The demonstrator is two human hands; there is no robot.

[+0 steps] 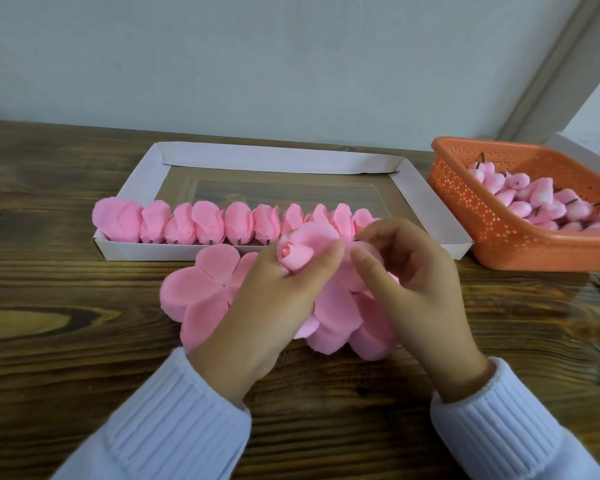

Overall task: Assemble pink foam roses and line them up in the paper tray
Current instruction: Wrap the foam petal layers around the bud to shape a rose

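Observation:
A half-built pink foam rose (293,255) is held above the table's middle. My left hand (274,306) grips its bud between thumb and fingers. My right hand (409,282) is beside it, its curled fingers on a petal at the rose's right side. Flat pink petal sheets (201,289) lie spread on the table under both hands, partly hidden by them. Behind them lies the white paper tray (142,174), with a row of several finished pink roses (205,225) lined up along its near wall.
An orange perforated plastic basket (492,220) at the right holds several pink rose buds (541,202) with dark stems. The dark wooden table (66,341) ends at a pale wall behind the tray. White ribbed sleeves cover both wrists.

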